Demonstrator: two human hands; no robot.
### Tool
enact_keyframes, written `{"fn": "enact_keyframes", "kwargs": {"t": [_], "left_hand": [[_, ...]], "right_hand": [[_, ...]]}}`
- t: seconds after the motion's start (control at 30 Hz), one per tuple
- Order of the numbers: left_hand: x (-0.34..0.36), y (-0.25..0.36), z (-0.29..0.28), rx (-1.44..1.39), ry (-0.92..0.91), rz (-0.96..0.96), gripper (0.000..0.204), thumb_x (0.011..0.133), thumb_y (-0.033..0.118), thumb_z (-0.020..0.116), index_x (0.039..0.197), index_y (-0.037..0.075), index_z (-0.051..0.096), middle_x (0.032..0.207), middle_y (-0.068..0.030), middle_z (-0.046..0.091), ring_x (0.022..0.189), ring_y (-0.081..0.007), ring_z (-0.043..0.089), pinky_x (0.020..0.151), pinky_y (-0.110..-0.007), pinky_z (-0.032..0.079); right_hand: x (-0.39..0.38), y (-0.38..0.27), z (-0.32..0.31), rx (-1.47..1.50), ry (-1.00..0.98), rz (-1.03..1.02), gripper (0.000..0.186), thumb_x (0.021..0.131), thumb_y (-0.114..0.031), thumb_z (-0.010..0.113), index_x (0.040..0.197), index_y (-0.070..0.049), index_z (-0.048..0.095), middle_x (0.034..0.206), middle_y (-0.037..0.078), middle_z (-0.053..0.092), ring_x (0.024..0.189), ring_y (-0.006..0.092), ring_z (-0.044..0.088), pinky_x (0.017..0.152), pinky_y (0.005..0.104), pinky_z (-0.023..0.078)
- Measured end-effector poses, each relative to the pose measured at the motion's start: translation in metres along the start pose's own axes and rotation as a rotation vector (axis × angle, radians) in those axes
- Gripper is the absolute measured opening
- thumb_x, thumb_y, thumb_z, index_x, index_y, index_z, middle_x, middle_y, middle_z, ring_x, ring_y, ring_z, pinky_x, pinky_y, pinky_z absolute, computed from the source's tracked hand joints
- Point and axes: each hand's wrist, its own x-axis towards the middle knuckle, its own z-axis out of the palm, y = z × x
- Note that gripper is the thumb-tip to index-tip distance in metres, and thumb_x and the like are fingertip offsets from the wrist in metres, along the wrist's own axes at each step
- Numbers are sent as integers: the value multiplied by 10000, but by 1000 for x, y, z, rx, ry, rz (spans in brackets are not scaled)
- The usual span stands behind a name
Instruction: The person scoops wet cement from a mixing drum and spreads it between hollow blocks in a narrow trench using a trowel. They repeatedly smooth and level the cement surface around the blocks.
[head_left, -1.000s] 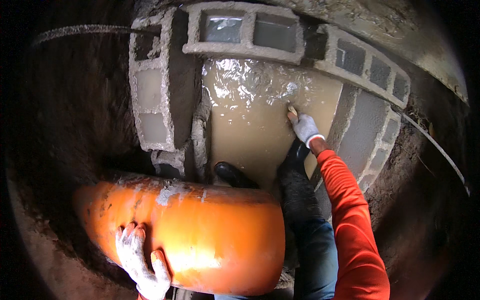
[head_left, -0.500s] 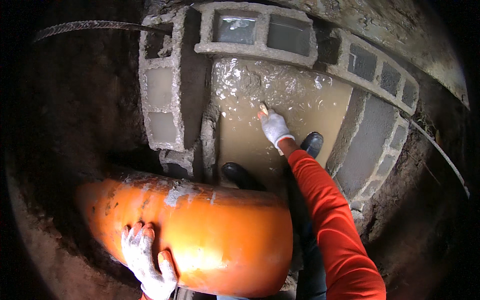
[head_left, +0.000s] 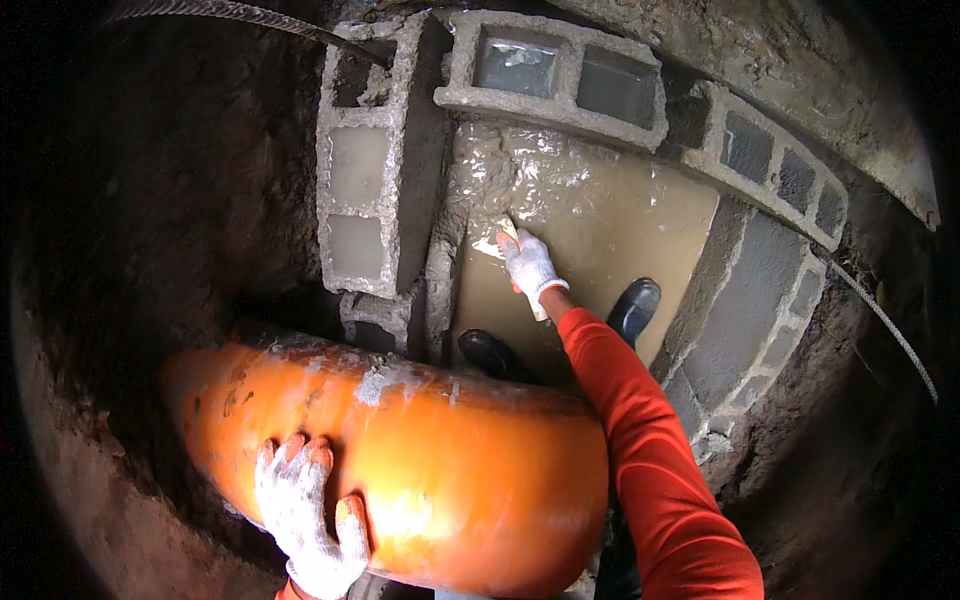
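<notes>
My right hand (head_left: pixel 530 266), in a white glove with orange fingertips, is closed round a tool with a light wooden handle (head_left: pixel 540 312). Its far end meets the muddy water (head_left: pixel 600 225), and its working part is hidden. My left hand (head_left: pixel 305 515), gloved the same way, lies on the near left side of a large orange pipe (head_left: pixel 480 470) with its fingers apart. Grey smears of mortar mark the top of the pipe. Both of my dark boots (head_left: pixel 634 308) stand in the water between the pipe and the blocks.
Hollow concrete blocks wall the pit at the left (head_left: pixel 358 195), the far side (head_left: pixel 565 100) and the right (head_left: pixel 735 290); water stands in several cells. A ribbed steel bar (head_left: pixel 250 14) juts out at the upper left, and another bar (head_left: pixel 885 320) at the right. Earth banks surround this.
Relative to my boots and the blocks, my right hand with the tool has moved left through the water. The view has shifted slightly; my left hand stays on the pipe.
</notes>
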Motion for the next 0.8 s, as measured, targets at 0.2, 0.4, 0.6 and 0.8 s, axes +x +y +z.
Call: {"fn": "enact_keyframes", "kwargs": {"t": [0.2,0.4,0.6,0.8], "left_hand": [[5,0,1,-38,111,50,545,894,121,715,1420,4,635,1342,-190,709,1320,-427,628,1231,-658,386],[3,-3,0,-43,216,90,486,907,134,742,1372,11,668,1295,-182,714,1291,-420,643,1221,-623,418],[1,-4,-2,-85,319,73,413,927,199,735,1299,21,716,1216,-183,723,1229,-391,675,1205,-579,456],[-4,-9,6,-142,409,79,402,932,200,729,1292,22,715,1222,-194,737,1222,-399,682,1209,-571,448]], "right_hand": [[-46,-32,-33,-44,-133,-35,470,1102,-467,610,1120,3,631,697,125,615,478,224,595,449,421,477],[-128,-67,-90,-261,-134,-37,487,1111,-447,602,1082,39,623,649,143,604,461,237,603,462,433,483],[-232,-139,-162,-455,-142,55,498,1100,-430,641,1011,59,611,648,126,599,469,214,602,457,416,480],[-296,-252,-197,-555,-188,87,478,1099,-422,658,947,28,605,680,66,599,484,157,591,430,347,487]]}}
